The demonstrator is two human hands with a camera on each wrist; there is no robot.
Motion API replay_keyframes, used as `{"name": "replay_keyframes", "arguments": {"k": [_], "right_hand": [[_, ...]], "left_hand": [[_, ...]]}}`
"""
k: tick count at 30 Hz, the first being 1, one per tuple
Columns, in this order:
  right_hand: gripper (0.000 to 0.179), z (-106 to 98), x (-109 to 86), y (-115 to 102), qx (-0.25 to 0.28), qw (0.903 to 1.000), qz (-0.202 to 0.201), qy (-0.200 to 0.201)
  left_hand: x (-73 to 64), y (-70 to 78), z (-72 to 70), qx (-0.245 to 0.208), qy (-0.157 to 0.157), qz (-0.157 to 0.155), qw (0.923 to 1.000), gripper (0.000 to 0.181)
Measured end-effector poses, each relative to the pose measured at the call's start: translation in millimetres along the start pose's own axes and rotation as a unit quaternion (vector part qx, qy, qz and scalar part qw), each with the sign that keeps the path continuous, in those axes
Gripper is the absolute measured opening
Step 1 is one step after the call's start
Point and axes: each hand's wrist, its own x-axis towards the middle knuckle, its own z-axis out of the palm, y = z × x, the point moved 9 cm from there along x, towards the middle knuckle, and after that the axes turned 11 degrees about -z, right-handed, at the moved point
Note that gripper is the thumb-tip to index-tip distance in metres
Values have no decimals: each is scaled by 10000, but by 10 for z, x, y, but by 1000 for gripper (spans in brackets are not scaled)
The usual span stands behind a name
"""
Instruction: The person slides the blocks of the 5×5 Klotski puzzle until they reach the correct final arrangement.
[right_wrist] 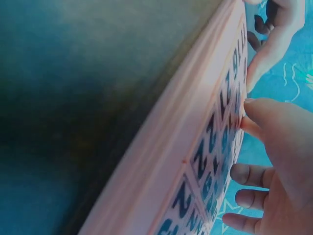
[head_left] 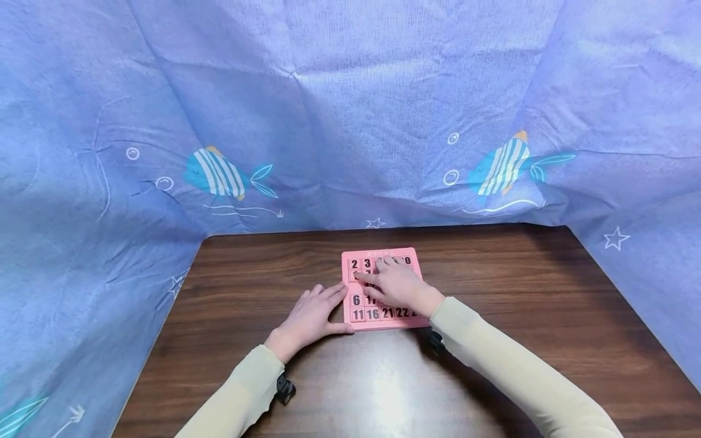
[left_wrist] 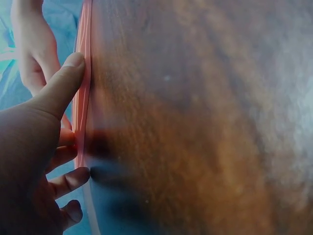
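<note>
A pink sliding number puzzle (head_left: 386,326) lies flat on the table, its tiles printed with black numerals. My left hand (head_left: 309,316) rests against its left side, fingertips at the left edge and thumb by the near left corner. In the left wrist view, the thumb touches the puzzle's side (left_wrist: 84,105). Over the board is my right hand (head_left: 402,286), its index finger stretched onto a tile in the left column. An open slot (head_left: 356,288) shows just below that tile. The right hand covers several middle and right tiles. Its other fingers are spread in the right wrist view.
The brown wooden table (head_left: 263,267) extends around the puzzle, with a bright reflection near its front. A blue cloth (head_left: 350,121) with fish prints hangs behind and at both sides. Dark wrist devices (head_left: 285,389) sit under the sleeve cuffs.
</note>
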Motion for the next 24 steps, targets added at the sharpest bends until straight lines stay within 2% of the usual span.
{"name": "replay_keyframes", "arguments": {"k": [5,10,14,18,24], "right_hand": [[44,7,-53,-67,0,9999,-119,-43],[42,-55,-172,-263,109,9984,-543,140],[42,-81,-249,-385,-10,9964,-817,238],[43,-61,-263,-383,-59,9974,-690,178],[42,7,-195,-261,21,9993,-375,34]], "left_hand": [[-7,-1,22,-75,-73,-20,9999,92],[-12,-5,14,-80,-24,-13,10000,92],[-11,5,-16,-70,88,33,9999,92],[-14,16,-35,-23,135,68,9999,91],[-10,10,-13,28,7,-1,10000,92]]}}
